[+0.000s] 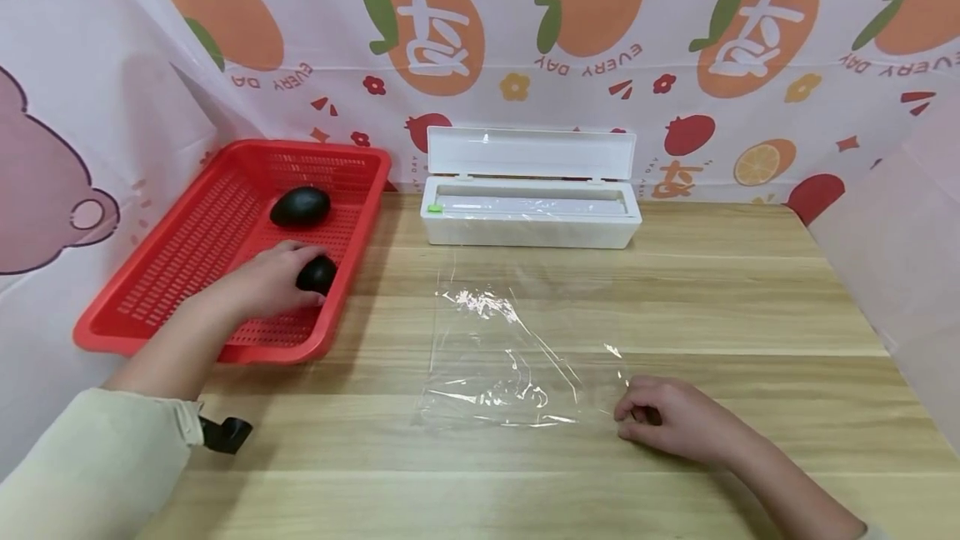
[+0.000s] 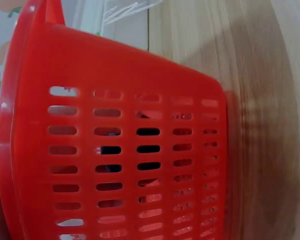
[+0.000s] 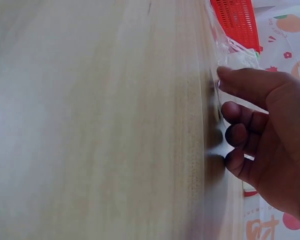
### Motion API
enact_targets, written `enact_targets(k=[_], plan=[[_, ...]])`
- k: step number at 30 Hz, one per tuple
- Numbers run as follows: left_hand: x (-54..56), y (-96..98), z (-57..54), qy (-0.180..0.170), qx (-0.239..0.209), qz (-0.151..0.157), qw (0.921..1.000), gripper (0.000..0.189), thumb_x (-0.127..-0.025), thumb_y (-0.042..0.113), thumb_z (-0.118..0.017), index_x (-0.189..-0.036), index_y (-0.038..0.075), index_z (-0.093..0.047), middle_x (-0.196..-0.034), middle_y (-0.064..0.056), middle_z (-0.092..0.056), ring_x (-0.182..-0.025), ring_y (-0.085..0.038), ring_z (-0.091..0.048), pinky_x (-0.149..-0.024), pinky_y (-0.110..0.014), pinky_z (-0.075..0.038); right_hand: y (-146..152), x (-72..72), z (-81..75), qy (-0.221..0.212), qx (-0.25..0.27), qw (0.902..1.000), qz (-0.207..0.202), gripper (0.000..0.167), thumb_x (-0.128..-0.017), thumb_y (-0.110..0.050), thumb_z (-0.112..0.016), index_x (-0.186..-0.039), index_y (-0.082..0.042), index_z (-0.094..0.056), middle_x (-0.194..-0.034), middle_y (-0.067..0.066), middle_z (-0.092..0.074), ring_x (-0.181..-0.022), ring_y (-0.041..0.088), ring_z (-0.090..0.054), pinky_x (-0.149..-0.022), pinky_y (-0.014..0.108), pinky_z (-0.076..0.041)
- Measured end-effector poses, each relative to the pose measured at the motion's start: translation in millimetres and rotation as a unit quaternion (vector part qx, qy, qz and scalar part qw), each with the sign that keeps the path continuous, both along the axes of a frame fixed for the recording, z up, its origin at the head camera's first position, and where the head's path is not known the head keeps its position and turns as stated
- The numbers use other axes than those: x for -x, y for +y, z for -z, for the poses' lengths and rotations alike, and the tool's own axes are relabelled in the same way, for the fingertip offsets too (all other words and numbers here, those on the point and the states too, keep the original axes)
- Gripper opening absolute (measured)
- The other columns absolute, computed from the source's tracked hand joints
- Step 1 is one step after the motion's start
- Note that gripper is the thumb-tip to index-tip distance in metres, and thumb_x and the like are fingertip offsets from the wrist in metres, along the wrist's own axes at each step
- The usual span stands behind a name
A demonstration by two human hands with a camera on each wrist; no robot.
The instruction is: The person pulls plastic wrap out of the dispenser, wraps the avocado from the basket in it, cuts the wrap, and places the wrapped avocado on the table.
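Observation:
My left hand (image 1: 273,277) reaches into the red plastic basket (image 1: 360,215) and grips a dark avocado (image 1: 318,274) by the basket's right wall. Behind it, a second dark avocado (image 1: 302,207) lies on the basket floor. In the left wrist view the slotted basket wall (image 2: 120,60) hides most of that hand. A sheet of clear plastic wrap (image 1: 487,348) lies on the table, wrinkled and shiny. At its near right corner, my right hand (image 1: 671,419) pinches the edge with thumb and fingertips. The right wrist view shows this hand (image 3: 270,120) low at the tabletop, the other fingers curled.
At the back stands a white wrap dispenser box (image 1: 528,232), its lid (image 1: 528,152) raised and a green slider (image 1: 435,208) at the left of its opening. The wrap sheet extends from its front. A printed fruit-pattern cloth (image 1: 517,48) hangs behind the wooden table (image 1: 750,315).

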State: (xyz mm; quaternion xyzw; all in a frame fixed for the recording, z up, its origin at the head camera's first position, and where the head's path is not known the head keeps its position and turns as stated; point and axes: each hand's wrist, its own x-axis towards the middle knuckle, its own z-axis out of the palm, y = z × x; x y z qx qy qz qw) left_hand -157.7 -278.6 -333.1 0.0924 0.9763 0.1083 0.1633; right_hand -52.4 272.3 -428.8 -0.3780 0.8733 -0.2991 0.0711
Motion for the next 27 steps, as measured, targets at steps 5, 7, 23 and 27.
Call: enact_targets(k=[5, 7, 23, 27], plan=[[1.4, -2.7, 0.2, 0.010, 0.028, -0.003, 0.9996, 0.089, -0.079, 0.036, -0.082, -0.148, 0.002, -0.038, -0.140, -0.032, -0.039, -0.121, -0.053, -0.037, -0.096, -0.071, -0.038, 0, -2.3, -2.4, -0.019, 0.001, 0.9998, 0.001, 0.013, -0.085, -0.032, -0.078, -0.094, -0.030, -0.069, -0.079, -0.020, -0.050, -0.068, -0.002, -0.048, -0.061, 0.015, -0.043], [4.2, -3.2, 2.5, 0.014, 0.034, -0.005, 0.9993, 0.088, -0.079, 0.039, -0.081, -0.146, 0.000, -0.039, -0.138, -0.033, -0.041, -0.120, -0.053, -0.038, -0.097, -0.071, -0.037, 0, -3.1, -2.6, -0.021, -0.002, 0.9998, 0.003, 0.017, -0.083, -0.032, -0.080, -0.095, -0.029, -0.069, -0.080, -0.019, -0.051, -0.069, -0.002, -0.048, -0.061, 0.015, -0.043], [18.8, 4.5, 18.9, -0.027, -0.004, 0.022, 0.9994, 0.086, -0.083, 0.044, -0.076, -0.148, 0.004, -0.036, -0.134, -0.027, -0.050, -0.119, -0.042, -0.051, -0.096, -0.063, -0.044, 0, -4.3, 1.6, 0.010, -0.006, 0.9999, 0.003, 0.020, -0.080, -0.022, -0.081, -0.094, -0.029, -0.068, -0.079, -0.020, -0.048, -0.070, -0.004, -0.046, -0.064, 0.014, -0.041], [20.5, 4.6, 19.7, -0.025, -0.009, 0.018, 0.9995, 0.081, -0.083, 0.041, -0.077, -0.144, 0.004, -0.040, -0.130, -0.025, -0.054, -0.114, -0.038, -0.052, -0.095, -0.061, -0.046, 0, -4.0, 3.1, 0.015, -0.004, 0.9999, 0.005, 0.021, -0.079, -0.022, -0.081, -0.093, -0.030, -0.068, -0.078, -0.021, -0.047, -0.070, -0.004, -0.045, -0.063, 0.014, -0.040]])
